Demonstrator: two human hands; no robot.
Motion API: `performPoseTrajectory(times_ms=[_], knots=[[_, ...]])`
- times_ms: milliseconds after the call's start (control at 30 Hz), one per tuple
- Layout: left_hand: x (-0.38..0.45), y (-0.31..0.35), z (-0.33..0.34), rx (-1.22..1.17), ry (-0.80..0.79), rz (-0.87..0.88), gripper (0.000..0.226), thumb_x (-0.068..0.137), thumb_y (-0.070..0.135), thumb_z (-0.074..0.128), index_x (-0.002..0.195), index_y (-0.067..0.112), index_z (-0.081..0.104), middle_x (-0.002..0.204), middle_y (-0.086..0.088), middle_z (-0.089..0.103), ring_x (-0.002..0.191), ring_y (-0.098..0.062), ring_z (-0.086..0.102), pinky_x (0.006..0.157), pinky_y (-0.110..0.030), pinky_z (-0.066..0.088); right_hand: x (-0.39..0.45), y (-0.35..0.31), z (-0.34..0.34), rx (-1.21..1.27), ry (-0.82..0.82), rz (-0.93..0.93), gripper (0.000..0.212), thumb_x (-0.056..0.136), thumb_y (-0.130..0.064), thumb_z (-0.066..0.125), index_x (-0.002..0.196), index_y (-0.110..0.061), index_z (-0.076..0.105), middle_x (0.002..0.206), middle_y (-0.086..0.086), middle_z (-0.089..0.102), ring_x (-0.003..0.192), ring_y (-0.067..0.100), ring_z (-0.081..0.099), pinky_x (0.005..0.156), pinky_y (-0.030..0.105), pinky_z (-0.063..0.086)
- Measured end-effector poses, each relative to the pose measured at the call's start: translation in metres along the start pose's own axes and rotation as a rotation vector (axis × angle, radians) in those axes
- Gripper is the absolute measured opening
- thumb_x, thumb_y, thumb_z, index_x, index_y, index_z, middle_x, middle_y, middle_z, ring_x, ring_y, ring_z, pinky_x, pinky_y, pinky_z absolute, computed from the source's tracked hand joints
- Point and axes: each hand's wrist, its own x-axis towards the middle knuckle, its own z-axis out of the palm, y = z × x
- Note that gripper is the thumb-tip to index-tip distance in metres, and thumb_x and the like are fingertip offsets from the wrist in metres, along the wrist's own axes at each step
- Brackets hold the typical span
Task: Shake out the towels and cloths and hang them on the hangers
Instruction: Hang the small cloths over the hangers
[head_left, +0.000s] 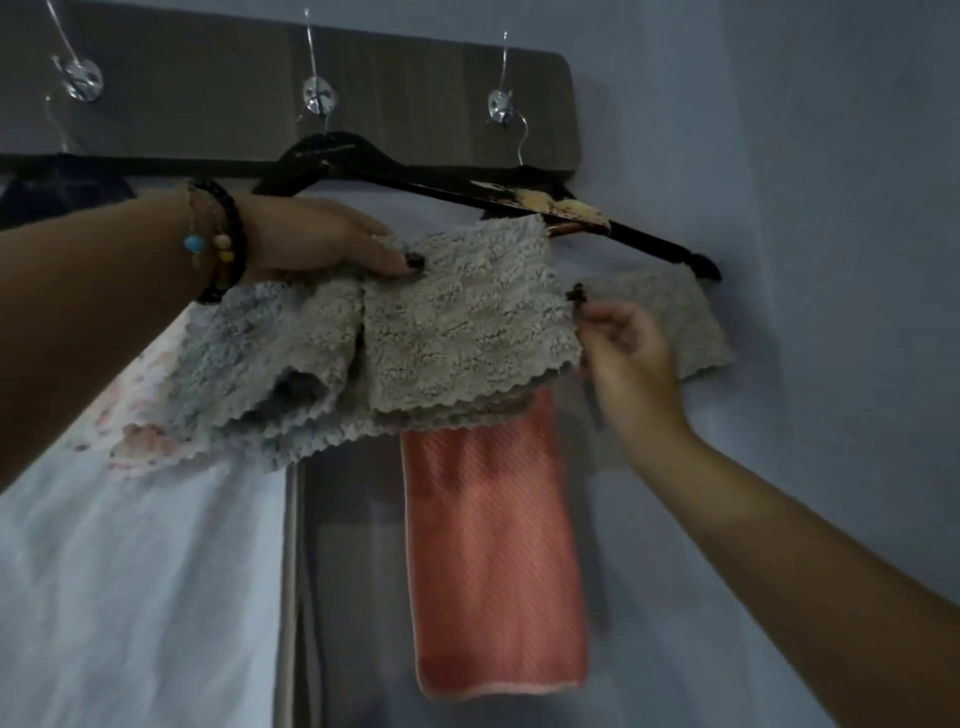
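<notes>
**Dim wall with a dark hook board**

A dark wood-grain board (395, 98) is fixed high on a pale bluish-grey wall (779, 156). Three shiny metal hooks (320, 98) sit along the board, spaced left to right. Below the board, a darker vertical panel (353, 571) with a pale edge strip runs down the wall. The light is low and cool, and shadows fall softly under the board.

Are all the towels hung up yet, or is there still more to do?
Not quite. The pink cloth already hangs down, and another grey cloth hangs further right. The fluffy grey cloth is being draped over the black hanger: the left hand holds its top edge, the right hand pinches its side. Its left part is bunched and needs smoothing.
</notes>
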Motion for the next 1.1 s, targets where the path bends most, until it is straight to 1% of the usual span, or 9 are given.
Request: performPoseTrajectory(times_ms=[167,300,367,500,633,733,867,967,1100], knots=[[0.005,-0.008,0.001,0.042,0.026,-0.010,0.075,0.041,0.063,0.083,0.104,0.023,0.073,0.107,0.001,0.074,0.101,-0.023,0.069,0.097,-0.040,0.048,0.004,0.007,0.023,0.155,-0.335,0.299,0.026,0.094,-0.029,0.059,0.078,-0.027,0.079,0.101,0.004,0.075,0.105,0.025,0.067,0.100,0.044,0.049],[0.012,-0.010,0.014,0.135,0.125,0.011,0.025,0.089,0.034,0.062,0.109,0.020,0.066,0.108,0.006,0.067,0.100,-0.015,0.062,0.097,-0.029,0.042,0.010,0.002,0.027,0.211,-0.197,0.290,0.024,0.095,-0.020,0.057,0.080,-0.017,0.075,0.095,0.010,0.075,0.096,0.029,0.069,0.093,0.050,0.053],[0.017,-0.013,0.017,0.174,0.146,0.035,0.027,0.092,0.034,0.059,0.116,0.023,0.061,0.112,0.007,0.062,0.104,-0.014,0.058,0.100,-0.028,0.039,0.014,0.002,0.024,0.185,-0.125,0.279,0.014,0.090,-0.017,0.060,0.087,-0.011,0.073,0.096,0.014,0.073,0.094,0.032,0.069,0.088,0.053,0.055],[0.028,-0.024,0.019,0.246,0.136,0.047,0.036,0.091,0.044,0.058,0.121,0.022,0.058,0.121,0.005,0.059,0.113,-0.018,0.055,0.108,-0.034,0.038,0.013,0.010,0.017,0.181,-0.106,0.357,0.028,0.088,-0.007,0.052,0.105,0.013,0.062,0.107,0.029,0.066,0.094,0.042,0.066,0.067,0.035,0.055],[0.036,-0.032,0.020,0.363,0.187,0.031,0.057,0.087,0.054,0.060,0.132,0.021,0.054,0.129,0.000,0.057,0.117,-0.021,0.053,0.108,-0.039,0.037,0.013,0.010,0.019,0.157,-0.103,0.371,0.028,0.087,-0.028,0.059,0.098,-0.006,0.073,0.098,0.013,0.074,0.095,0.032,0.070,0.086,0.050,0.056],[0.037,-0.033,0.025,0.472,0.312,0.064,0.053,0.084,0.057,0.060,0.120,0.018,0.060,0.117,-0.003,0.062,0.106,-0.024,0.056,0.098,-0.037,0.044,0.015,0.000,0.020,0.151,-0.186,0.325,0.032,0.086,-0.049,0.061,0.096,-0.021,0.073,0.092,-0.001,0.075,0.087,0.017,0.071,0.084,0.039,0.057],[0.033,-0.040,0.040,0.697,0.470,0.081,0.054,0.083,0.067,0.050,0.103,0.017,0.056,0.098,-0.005,0.061,0.093,-0.027,0.057,0.080,-0.036,0.047,0.016,0.002,0.023,-0.125,-0.213,0.214,0.032,0.083,-0.021,0.072,0.114,-0.019,0.062,0.102,-0.003,0.071,0.086,0.010,0.069,0.073,0.024,0.057],[0.033,-0.058,0.054,0.879,0.575,0.155,0.065,0.089,0.066,0.038,0.131,0.016,0.042,0.127,-0.011,0.056,0.114,-0.030,0.052,0.094,-0.042,0.042,0.018,0.009,0.022,-0.173,-0.225,0.202,0.010,0.089,-0.016,0.067,0.096,-0.023,0.065,0.100,0.000,0.072,0.084,0.012,0.069,0.073,0.024,0.057],[0.026,-0.094,0.080,0.924,0.731,0.259,0.082,0.094,0.061,0.024,0.153,0.006,0.011,0.159,-0.015,0.016,0.148,-0.029,0.013,0.119,-0.049,0.011,0.020,0.026,0.023,-0.294,-0.213,0.156,0.005,0.088,-0.027,0.068,0.092,-0.024,0.067,0.096,-0.002,0.072,0.089,0.015,0.069,0.087,0.039,0.057]])
